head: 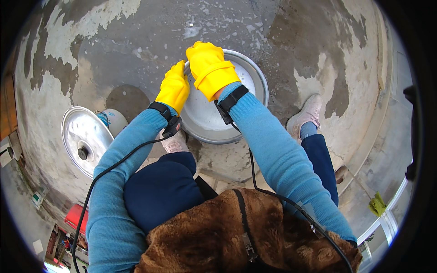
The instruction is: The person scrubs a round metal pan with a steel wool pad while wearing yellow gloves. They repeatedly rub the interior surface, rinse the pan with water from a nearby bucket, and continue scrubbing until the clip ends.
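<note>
A round aluminium basin (205, 117) sits on the wet concrete floor in front of my feet, its inside wet and shiny. My left hand (174, 87), in a yellow rubber glove, grips the basin's left rim between fingers and thumb. My right hand (210, 66), gloved the same way, is curled over the far left part of the rim. Its fingertips are turned away from view, and whether they hold anything is hidden. To the left, a domed metal lid (97, 131) with a black knob (82, 153) stands tilted beside a white container (116, 119).
Foamy water (193, 31) is spread over the floor (164, 24) beyond the basin. My shoes (305, 114) flank it on both sides. Black cables (112, 166) run along both sleeves. A red object (76, 218) lies at lower left, a green cloth (377, 204) at right.
</note>
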The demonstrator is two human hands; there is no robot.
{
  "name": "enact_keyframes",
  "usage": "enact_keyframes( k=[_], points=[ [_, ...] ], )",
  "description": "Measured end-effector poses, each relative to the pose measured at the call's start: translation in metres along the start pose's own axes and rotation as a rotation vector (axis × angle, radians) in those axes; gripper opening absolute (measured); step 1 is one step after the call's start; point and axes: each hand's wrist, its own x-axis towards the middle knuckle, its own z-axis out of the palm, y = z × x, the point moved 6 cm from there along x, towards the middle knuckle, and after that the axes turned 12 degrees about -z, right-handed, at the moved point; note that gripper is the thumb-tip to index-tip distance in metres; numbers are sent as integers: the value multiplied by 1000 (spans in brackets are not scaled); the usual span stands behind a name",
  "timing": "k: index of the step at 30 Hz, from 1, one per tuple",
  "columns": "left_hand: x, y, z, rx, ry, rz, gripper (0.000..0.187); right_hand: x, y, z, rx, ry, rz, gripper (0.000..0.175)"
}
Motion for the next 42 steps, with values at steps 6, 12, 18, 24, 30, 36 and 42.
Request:
enact_keyframes(
  k=[6,12,18,24,30,36,42],
  points=[
    [-1,-4,2,45,32,32,43,-12,20,1,-3,160,-42,18],
    [-2,-4,1,39,26,15,43,-118,143,-8,53,263,551,31],
    [-7,1,-2,34,12,17,44,-86,105,2,-32,272,405,21],
    [1,-8,4,-230,-99,-64,43,-1,-15,6,141,29,87,26],
    [-6,-9,-1,3,23,24,43,-30,51,3,106,135,168,21],
    [-7,-3,-2,-10,0,-37,43,-133,128,5,93,365,482,26],
    [-11,-4,-4,-15,0,12,43,-170,90,13,197,516,251,40]
  ],
)
